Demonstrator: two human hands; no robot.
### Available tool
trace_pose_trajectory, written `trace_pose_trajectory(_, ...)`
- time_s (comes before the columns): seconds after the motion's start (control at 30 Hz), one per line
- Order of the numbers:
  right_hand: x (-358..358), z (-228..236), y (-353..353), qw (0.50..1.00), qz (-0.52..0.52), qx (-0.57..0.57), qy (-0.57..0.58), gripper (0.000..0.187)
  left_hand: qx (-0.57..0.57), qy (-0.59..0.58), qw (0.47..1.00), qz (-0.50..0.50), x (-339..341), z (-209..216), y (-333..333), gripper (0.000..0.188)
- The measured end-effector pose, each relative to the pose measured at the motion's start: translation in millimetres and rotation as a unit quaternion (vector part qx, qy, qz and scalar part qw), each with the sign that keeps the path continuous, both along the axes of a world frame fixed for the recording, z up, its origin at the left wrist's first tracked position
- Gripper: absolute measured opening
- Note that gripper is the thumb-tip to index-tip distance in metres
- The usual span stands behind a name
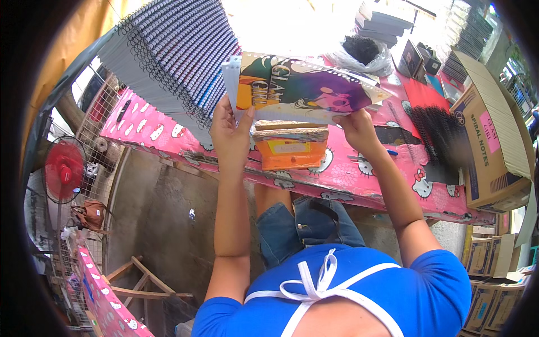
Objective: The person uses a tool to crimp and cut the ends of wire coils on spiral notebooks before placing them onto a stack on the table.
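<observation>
Raised over the table's near edge is a loose-leaf notebook stack point(303, 90) with a colourful illustrated cover, punched holes along its long upper edge. My left hand point(231, 126) holds its left end, the thumb in front and the fingers partly hidden behind. At the lower right corner, my right hand point(359, 132) pinches the stack. Just below it, between my forearms, sits an orange box point(295, 154) with a worn, brown upper edge. Black spiral coils point(435, 135) lie bunched on the table to the right of my right hand.
Many spiral-bound notebooks point(174, 50) are piled at the far left of the pink patterned table point(163, 140). An open cardboard carton point(488, 146) stands at the right end. Behind are a plastic bag point(362, 53) with black contents and grey stacks point(384, 28). A red fan point(64, 168) stands left.
</observation>
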State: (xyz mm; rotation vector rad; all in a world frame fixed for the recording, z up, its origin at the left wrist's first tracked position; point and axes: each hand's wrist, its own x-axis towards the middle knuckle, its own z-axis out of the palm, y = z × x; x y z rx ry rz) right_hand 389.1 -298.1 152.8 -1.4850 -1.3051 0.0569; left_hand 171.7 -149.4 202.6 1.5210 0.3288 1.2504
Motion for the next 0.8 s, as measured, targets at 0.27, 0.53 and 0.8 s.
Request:
trace_pose_trajectory(0.27, -15, -39, -22, 0.994, 0.028, -0.098, 0.028, 0.058, -0.084, 0.025, 0.993, 0.074, -10, -31, -4, 0.076)
trace_pose_trajectory(0.53, -40, -37, -26, 0.999, -0.010, -0.050, 0.015, 0.087, -0.189, 0.024, 0.981, 0.045, 8, -88, 36, 0.062)
trace_pose_trajectory(0.8, 196, -56, -58, 0.883, -0.372, -0.232, -0.169, 0.034, -0.169, 0.022, 0.981, 0.089, 32, -40, 10, 0.059)
